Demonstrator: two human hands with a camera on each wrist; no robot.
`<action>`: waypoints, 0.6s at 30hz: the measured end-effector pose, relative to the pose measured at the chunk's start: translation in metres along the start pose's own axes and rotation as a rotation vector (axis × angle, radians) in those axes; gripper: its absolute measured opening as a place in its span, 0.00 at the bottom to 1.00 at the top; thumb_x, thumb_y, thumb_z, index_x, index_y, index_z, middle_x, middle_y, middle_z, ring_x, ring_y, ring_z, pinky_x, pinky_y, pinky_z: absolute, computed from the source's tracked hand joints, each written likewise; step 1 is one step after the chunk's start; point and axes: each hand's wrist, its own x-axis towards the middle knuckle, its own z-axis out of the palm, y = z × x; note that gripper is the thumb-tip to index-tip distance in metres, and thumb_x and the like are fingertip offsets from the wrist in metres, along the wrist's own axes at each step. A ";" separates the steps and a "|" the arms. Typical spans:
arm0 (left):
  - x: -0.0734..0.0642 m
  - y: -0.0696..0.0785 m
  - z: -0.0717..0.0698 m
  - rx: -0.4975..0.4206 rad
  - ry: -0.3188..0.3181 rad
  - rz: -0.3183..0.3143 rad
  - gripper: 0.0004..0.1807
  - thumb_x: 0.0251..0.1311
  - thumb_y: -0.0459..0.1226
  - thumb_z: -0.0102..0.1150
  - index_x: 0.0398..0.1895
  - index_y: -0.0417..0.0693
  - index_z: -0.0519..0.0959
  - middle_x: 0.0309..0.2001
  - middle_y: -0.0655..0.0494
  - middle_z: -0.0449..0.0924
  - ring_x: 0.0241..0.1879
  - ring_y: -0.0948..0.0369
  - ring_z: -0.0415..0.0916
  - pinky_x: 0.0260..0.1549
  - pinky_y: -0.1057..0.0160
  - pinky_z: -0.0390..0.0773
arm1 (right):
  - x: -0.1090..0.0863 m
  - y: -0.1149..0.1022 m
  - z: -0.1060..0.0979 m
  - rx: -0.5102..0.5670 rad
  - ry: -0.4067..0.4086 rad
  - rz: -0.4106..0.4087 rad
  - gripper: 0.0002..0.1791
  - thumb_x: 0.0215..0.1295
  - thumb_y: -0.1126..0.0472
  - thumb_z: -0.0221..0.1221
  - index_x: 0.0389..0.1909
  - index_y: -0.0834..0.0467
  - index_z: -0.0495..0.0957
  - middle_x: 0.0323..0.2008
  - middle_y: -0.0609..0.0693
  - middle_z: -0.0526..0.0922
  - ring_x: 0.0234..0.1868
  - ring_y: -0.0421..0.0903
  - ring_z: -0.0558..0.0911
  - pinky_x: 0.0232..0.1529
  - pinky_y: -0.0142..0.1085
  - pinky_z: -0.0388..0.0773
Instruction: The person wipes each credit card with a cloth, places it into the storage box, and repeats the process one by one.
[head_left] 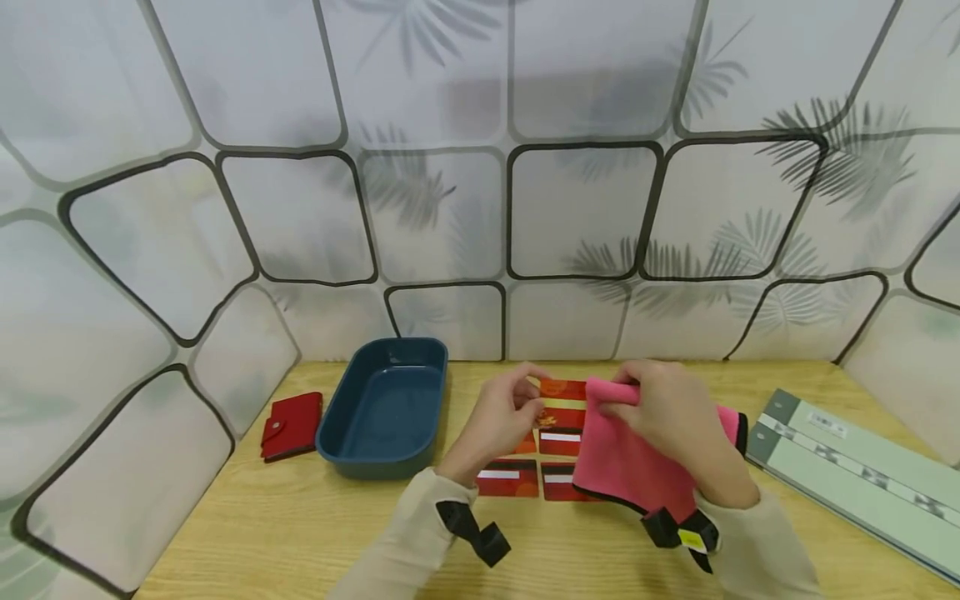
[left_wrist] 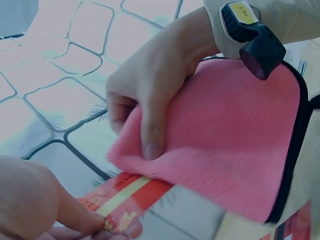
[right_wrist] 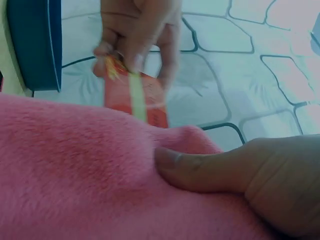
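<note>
In the head view my left hand [head_left: 504, 410] pinches a red card [head_left: 562, 389] with a pale yellow band by its left end, held up off the table. My right hand [head_left: 671, 412] grips a pink cloth [head_left: 622, 458] with a black edge. The cloth lies over the card's right end and hides it. The right wrist view shows my right thumb pressed on the cloth [right_wrist: 75, 165], with the card [right_wrist: 135, 97] sticking out beyond it. Below the hands, several red cards [head_left: 507, 479] with white strips lie on the table, some partly covered by the cloth or the left hand.
A dark blue tray [head_left: 431, 417] stands left of the hands on the wooden table [head_left: 247, 525]. Farther left lies a red wallet [head_left: 292, 423] with a snap. At the right is a pale green binder-like object [head_left: 862, 467]. A patterned curtain [head_left: 442, 217] hangs behind.
</note>
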 end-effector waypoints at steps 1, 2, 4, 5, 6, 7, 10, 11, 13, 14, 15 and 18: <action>0.000 0.000 -0.001 0.009 -0.003 -0.007 0.16 0.61 0.22 0.51 0.51 0.41 0.76 0.31 0.45 0.78 0.27 0.51 0.79 0.21 0.70 0.73 | 0.000 0.002 -0.001 -0.005 -0.011 0.003 0.14 0.41 0.52 0.76 0.24 0.51 0.81 0.19 0.43 0.76 0.21 0.43 0.70 0.22 0.36 0.65; 0.000 0.001 -0.002 0.016 -0.005 -0.016 0.16 0.61 0.23 0.51 0.51 0.41 0.76 0.31 0.45 0.79 0.26 0.53 0.78 0.20 0.70 0.72 | 0.001 0.005 -0.001 -0.012 -0.019 0.007 0.14 0.41 0.52 0.76 0.25 0.51 0.81 0.19 0.43 0.77 0.21 0.43 0.71 0.22 0.36 0.66; 0.000 0.002 -0.005 0.023 -0.009 -0.030 0.16 0.61 0.23 0.51 0.51 0.41 0.77 0.31 0.46 0.78 0.23 0.58 0.74 0.19 0.69 0.70 | 0.002 0.009 -0.003 -0.020 -0.035 0.015 0.14 0.42 0.52 0.76 0.26 0.52 0.82 0.20 0.44 0.78 0.22 0.44 0.72 0.23 0.37 0.66; -0.001 0.003 -0.007 0.029 -0.009 -0.032 0.16 0.62 0.23 0.51 0.51 0.42 0.77 0.31 0.46 0.78 0.22 0.59 0.72 0.19 0.68 0.69 | 0.002 0.012 -0.004 -0.021 -0.033 0.017 0.14 0.42 0.52 0.76 0.26 0.52 0.82 0.20 0.45 0.78 0.22 0.45 0.72 0.23 0.37 0.66; -0.001 0.003 -0.009 0.028 -0.007 -0.035 0.16 0.62 0.23 0.51 0.52 0.42 0.77 0.31 0.46 0.78 0.22 0.59 0.72 0.18 0.68 0.69 | 0.002 0.014 -0.005 -0.020 -0.034 0.022 0.14 0.43 0.53 0.75 0.27 0.53 0.82 0.20 0.45 0.78 0.22 0.45 0.72 0.23 0.37 0.66; -0.002 0.003 -0.010 0.023 0.000 -0.040 0.16 0.62 0.23 0.51 0.52 0.43 0.77 0.31 0.46 0.78 0.22 0.60 0.72 0.19 0.67 0.70 | 0.003 0.016 -0.007 -0.019 -0.033 0.029 0.14 0.44 0.53 0.75 0.27 0.53 0.82 0.20 0.45 0.78 0.22 0.46 0.72 0.23 0.37 0.66; -0.002 0.002 -0.014 -0.021 0.034 -0.047 0.16 0.61 0.23 0.52 0.51 0.42 0.77 0.31 0.44 0.78 0.24 0.57 0.76 0.23 0.64 0.78 | 0.001 0.024 -0.012 -0.007 -0.025 0.051 0.13 0.45 0.54 0.74 0.28 0.55 0.82 0.19 0.46 0.78 0.21 0.46 0.71 0.23 0.36 0.64; -0.002 0.001 -0.014 -0.041 0.045 -0.047 0.16 0.61 0.23 0.53 0.51 0.41 0.77 0.31 0.43 0.79 0.25 0.54 0.78 0.26 0.61 0.81 | 0.000 0.027 -0.013 -0.002 -0.021 0.055 0.14 0.45 0.53 0.74 0.28 0.55 0.82 0.19 0.46 0.78 0.21 0.46 0.71 0.23 0.36 0.64; -0.001 0.001 -0.017 -0.087 0.065 -0.045 0.16 0.61 0.22 0.52 0.51 0.39 0.77 0.31 0.40 0.79 0.26 0.50 0.80 0.30 0.58 0.83 | -0.001 0.030 -0.017 0.015 -0.023 0.065 0.14 0.45 0.52 0.74 0.29 0.54 0.82 0.19 0.45 0.78 0.22 0.45 0.71 0.23 0.36 0.64; -0.001 0.001 -0.018 -0.100 0.074 -0.040 0.16 0.61 0.22 0.51 0.51 0.38 0.76 0.32 0.39 0.79 0.27 0.49 0.81 0.32 0.57 0.84 | -0.002 0.031 -0.019 0.031 -0.025 0.066 0.14 0.45 0.52 0.74 0.29 0.54 0.82 0.20 0.45 0.78 0.22 0.45 0.71 0.22 0.35 0.64; 0.000 0.001 -0.020 -0.105 0.081 -0.038 0.16 0.61 0.22 0.51 0.51 0.38 0.76 0.32 0.39 0.80 0.28 0.48 0.81 0.32 0.58 0.84 | -0.003 0.031 -0.021 0.046 -0.025 0.061 0.14 0.45 0.52 0.74 0.29 0.54 0.82 0.20 0.45 0.78 0.22 0.44 0.72 0.22 0.35 0.65; 0.000 0.003 -0.027 -0.106 0.104 -0.051 0.17 0.62 0.22 0.51 0.53 0.39 0.76 0.33 0.39 0.80 0.28 0.50 0.80 0.32 0.60 0.83 | -0.005 0.030 -0.025 0.079 -0.013 0.032 0.14 0.45 0.52 0.75 0.28 0.53 0.82 0.21 0.45 0.79 0.22 0.43 0.72 0.22 0.34 0.67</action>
